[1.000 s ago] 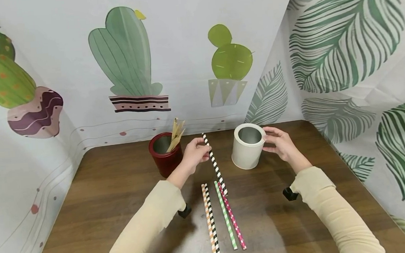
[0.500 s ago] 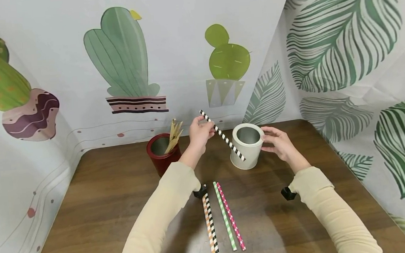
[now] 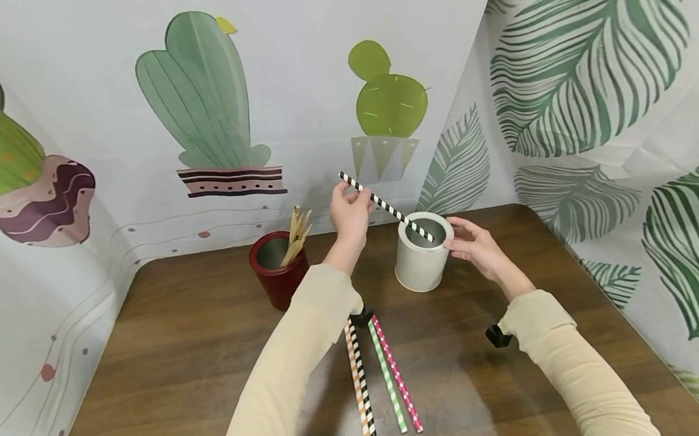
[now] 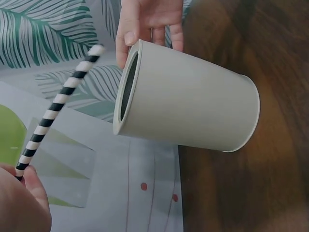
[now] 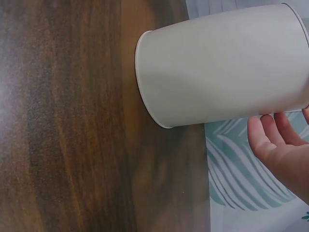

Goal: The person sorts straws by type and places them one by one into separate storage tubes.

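My left hand point(image 3: 351, 214) pinches a black-and-white striped paper straw point(image 3: 388, 209) near its upper end. The straw slants down to the right, and its lower end overlaps the mouth of a white can point(image 3: 420, 267) in the head view. From the left wrist, the straw's tip point(image 4: 96, 50) shows just above the can's rim. My right hand point(image 3: 478, 249) holds the can at its right side, thumb at the rim and fingers along the wall. The can stands upright at the table's back edge.
A dark red can point(image 3: 281, 285) with thin yellowish sticks point(image 3: 297, 239) in it stands left of the white one. Toward the front of the wooden table point(image 3: 201, 366) lie orange point(image 3: 358, 388), black point(image 3: 365, 395), green point(image 3: 389, 379) and pink point(image 3: 399, 376) patterned straws.
My left hand has moved up and to the right, bringing the striped straw from above the table to over the white can's mouth. My right hand has stayed at the can.
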Demonstrator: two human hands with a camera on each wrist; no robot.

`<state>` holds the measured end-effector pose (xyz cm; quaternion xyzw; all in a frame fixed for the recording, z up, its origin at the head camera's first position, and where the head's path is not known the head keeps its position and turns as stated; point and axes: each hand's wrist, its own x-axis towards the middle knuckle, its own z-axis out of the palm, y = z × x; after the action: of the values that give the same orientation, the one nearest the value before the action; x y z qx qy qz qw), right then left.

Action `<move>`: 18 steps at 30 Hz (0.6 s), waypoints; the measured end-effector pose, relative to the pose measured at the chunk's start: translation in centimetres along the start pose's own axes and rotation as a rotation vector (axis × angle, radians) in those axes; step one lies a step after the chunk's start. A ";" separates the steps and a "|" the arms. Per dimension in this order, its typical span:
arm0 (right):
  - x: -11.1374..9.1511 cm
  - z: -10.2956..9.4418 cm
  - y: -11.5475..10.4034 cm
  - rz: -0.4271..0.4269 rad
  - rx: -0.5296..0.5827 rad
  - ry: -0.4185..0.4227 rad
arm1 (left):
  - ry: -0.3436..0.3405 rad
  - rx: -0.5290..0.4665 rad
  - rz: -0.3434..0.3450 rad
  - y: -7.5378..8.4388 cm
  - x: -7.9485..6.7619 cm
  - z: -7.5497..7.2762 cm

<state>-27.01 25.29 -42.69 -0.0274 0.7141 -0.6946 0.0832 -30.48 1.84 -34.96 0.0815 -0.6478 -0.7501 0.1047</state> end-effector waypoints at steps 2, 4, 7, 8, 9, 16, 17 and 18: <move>0.0 0.0 0.2 -0.010 -0.006 -0.009 | 0.024 0.054 0.045 0.1 0.0 0.4; 0.0 0.1 0.3 -0.023 -0.021 -0.018 | 0.046 0.127 0.089 0.0 0.0 0.7; 0.2 0.1 0.5 -0.029 -0.037 -0.027 | 0.059 0.229 0.141 -0.3 -0.2 1.2; 0.2 0.2 0.5 -0.029 -0.033 -0.030 | 0.060 0.261 0.155 -0.5 -0.2 1.4; 0.3 0.2 0.5 -0.028 -0.028 -0.033 | 0.057 0.282 0.165 -0.7 -0.3 1.5; 0.3 0.4 0.6 -0.023 0.000 -0.044 | 0.036 0.379 0.223 -2.3 -0.8 2.5; 0.3 0.4 0.6 -0.022 0.000 -0.045 | 0.028 0.383 0.226 -2.5 -0.9 2.6; 0.3 0.4 0.6 -0.022 0.003 -0.045 | 0.016 0.385 0.227 -2.6 -1.0 2.7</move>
<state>-27.16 24.92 -43.37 -0.0507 0.7108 -0.6956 0.0918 -30.36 5.05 -37.19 0.0325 -0.7832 -0.5954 0.1764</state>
